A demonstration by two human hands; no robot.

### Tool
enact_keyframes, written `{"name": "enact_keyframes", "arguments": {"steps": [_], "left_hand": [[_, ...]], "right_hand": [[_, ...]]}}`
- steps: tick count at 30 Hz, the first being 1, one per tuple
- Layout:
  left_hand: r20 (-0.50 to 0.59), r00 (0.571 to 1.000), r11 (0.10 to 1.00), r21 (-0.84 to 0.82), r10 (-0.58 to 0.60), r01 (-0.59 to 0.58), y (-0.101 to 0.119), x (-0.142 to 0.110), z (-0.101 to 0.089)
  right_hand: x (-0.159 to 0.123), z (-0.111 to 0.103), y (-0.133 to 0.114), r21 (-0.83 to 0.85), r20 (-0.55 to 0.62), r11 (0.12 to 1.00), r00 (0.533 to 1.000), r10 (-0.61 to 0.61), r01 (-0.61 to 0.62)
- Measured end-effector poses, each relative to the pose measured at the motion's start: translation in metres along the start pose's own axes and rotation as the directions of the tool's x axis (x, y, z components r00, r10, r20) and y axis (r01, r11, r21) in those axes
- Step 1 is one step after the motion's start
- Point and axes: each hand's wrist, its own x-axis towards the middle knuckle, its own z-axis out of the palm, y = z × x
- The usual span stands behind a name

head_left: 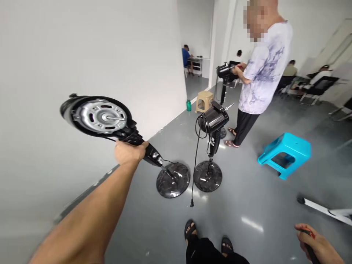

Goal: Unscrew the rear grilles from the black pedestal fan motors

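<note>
The left hand (129, 152) is clenched around the pole of a black pedestal fan (150, 156), which leans over with its round base (173, 179) on the grey floor (247, 190). The right hand (316, 242) grasps a dark tool handle (310, 251) at the lower edge of the view. A second fan (213, 123) stands just beside the first.

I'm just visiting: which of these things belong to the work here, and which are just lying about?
Work: left hand gripping a black pedestal fan; second fan; right hand on a dark handle.
Lying about: blue plastic stool; beige stool; green bottle.
</note>
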Motion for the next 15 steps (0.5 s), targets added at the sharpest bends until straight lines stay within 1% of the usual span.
{"name": "enact_keyframes", "arguments": {"steps": [2,5,8,11,15], "left_hand": [[-0.028,0.998,0.997,0.052,-0.049,0.05,-0.009,-0.028,-0.017],[-0.07,0.994,0.99,0.103,-0.085,0.093,-0.018,-0.072,-0.042],[-0.11,0.986,0.981,0.136,-0.124,0.139,-0.026,-0.118,-0.061],[-0.142,0.976,0.972,0.145,-0.165,0.186,-0.042,-0.166,-0.072],[-0.161,0.961,0.959,0.139,-0.224,0.247,-0.069,-0.223,-0.082]], "right_hand": [[0.025,-0.013,-0.002,-0.012,0.063,1.0,0.998,-0.006,0.007],[0.064,-0.031,-0.007,-0.025,0.145,1.0,0.989,-0.009,0.013],[0.092,-0.045,-0.011,-0.032,0.208,0.999,0.978,0.001,0.006],[0.104,-0.05,-0.012,-0.046,0.262,0.999,0.965,-0.002,0.014],[0.098,-0.041,-0.016,-0.074,0.35,0.993,0.935,-0.06,0.091]]}}
